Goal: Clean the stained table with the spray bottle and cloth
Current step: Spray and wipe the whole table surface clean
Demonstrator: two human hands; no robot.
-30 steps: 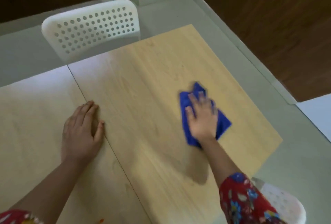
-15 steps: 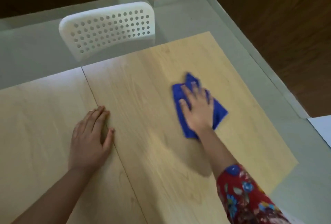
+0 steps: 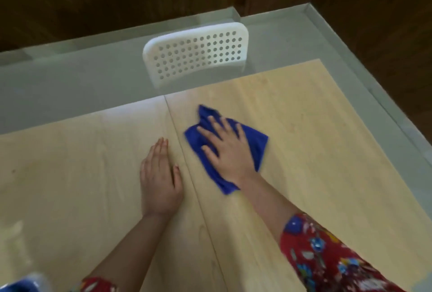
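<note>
While the right hand (image 3: 228, 149) lies flat and spread on the blue microfibre cloth (image 3: 256, 145), palm down with fingers fanned and nothing pinched, the cloth sits crumpled on the light wooden table (image 3: 327, 151), just to the right of the seam between its two panels. The left hand (image 3: 160, 180) rests open and flat on the tabletop beside that seam, fingers together, holding nothing; it appears to brace the body. A white perforated chair (image 3: 198, 54) stands at the far edge.

Judging by its folds and loose corners, the cloth is soft, light and limp, so it will bunch or slide out from under the palm unless pressure is spread across its middle. Pressing down through the whole hand, as now, looks like the surest hold; gripping a corner would let the rest trail. The smooth table probably offers little friction.

At the lower left corner a blurred blue and clear shape (image 3: 22, 283) may be the spray bottle, but it is too indistinct to tell.
</note>
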